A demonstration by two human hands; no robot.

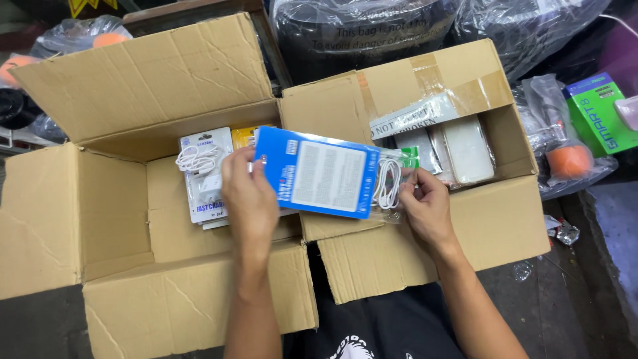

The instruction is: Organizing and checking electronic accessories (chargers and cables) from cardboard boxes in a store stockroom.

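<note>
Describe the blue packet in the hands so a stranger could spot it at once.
Two open cardboard boxes sit side by side. Above the seam between them, the left hand and right hand hold the blue packet; alone among white charger packs, it is blue.

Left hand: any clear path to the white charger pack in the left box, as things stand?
Probably yes. The left hand sits right beside the white charger pack in the open left box, flaps folded back and nothing over the pack. But its grip is on the blue package, so it isn't free.
</note>
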